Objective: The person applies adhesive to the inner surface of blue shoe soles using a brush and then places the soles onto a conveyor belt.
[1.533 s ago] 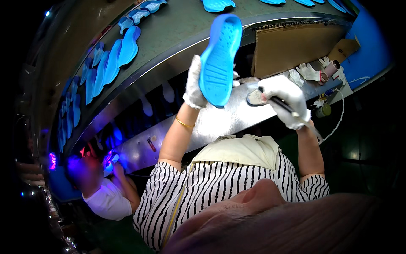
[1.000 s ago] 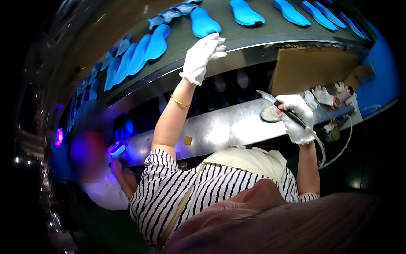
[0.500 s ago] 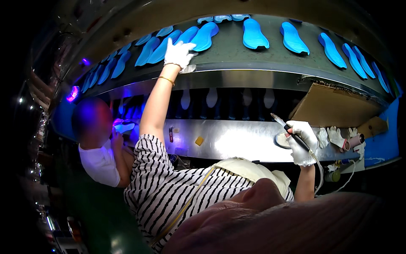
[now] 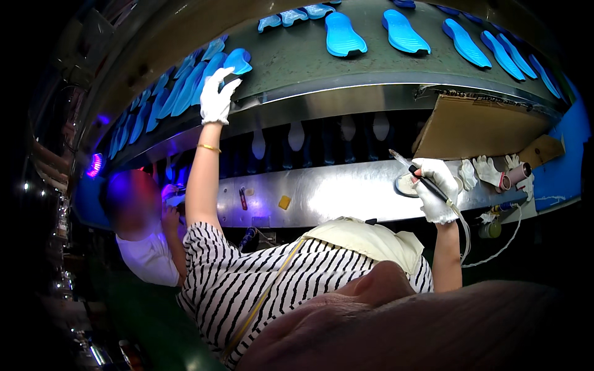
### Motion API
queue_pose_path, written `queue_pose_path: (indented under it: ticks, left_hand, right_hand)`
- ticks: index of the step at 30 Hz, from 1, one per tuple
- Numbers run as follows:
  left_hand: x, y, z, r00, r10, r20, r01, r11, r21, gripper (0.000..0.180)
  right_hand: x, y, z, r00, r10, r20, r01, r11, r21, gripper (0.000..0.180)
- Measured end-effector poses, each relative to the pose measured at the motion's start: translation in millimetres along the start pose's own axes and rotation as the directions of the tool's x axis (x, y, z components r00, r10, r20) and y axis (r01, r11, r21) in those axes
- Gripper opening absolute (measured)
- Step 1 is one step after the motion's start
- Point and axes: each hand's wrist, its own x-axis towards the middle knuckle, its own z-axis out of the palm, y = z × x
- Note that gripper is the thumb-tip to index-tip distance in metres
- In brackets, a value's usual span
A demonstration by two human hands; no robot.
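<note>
Reaching left hand, gloved, fingers spread open, onto a blue insole at the conveyor belt edge | insole judged light, flexible: pinch its rim | right hand closed around a brush.

Co-worker's face blurred.

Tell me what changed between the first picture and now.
The left hand held a blue shoe sole up near the body at first; now it is empty of it and stretched far out to the left end of the conveyor belt, touching a blue sole lying there. The right hand kept gripping the brush over the steel ledge.
</note>
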Motion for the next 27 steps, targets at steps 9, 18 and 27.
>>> queue_pose_path:
  ticks: [9, 18, 27]
  left_hand:
    - [1.4, 93.0, -23.8, 0.987, -0.055, -0.149, -0.146, 0.069, -0.987, 0.053]
    - [-112.3, 145.5, 109.0, 0.554, 0.223, 0.802, 0.718, -0.615, -0.325, 0.071]
    - [-180.2, 181.4, 167.3, 0.493, 0.193, 0.848, 0.714, -0.646, -0.268, 0.078]
  right_hand:
    - [3.9, 23.0, 4.5, 0.999, -0.016, 0.036, 0.013, 0.996, 0.089, 0.02]
    - [-1.0, 33.1, 5.0, 0.996, 0.078, -0.042, -0.071, 0.986, 0.152, 0.023]
    - [29.7, -5.5, 29.2, 0.993, 0.082, -0.089, -0.045, 0.933, 0.358, 0.017]
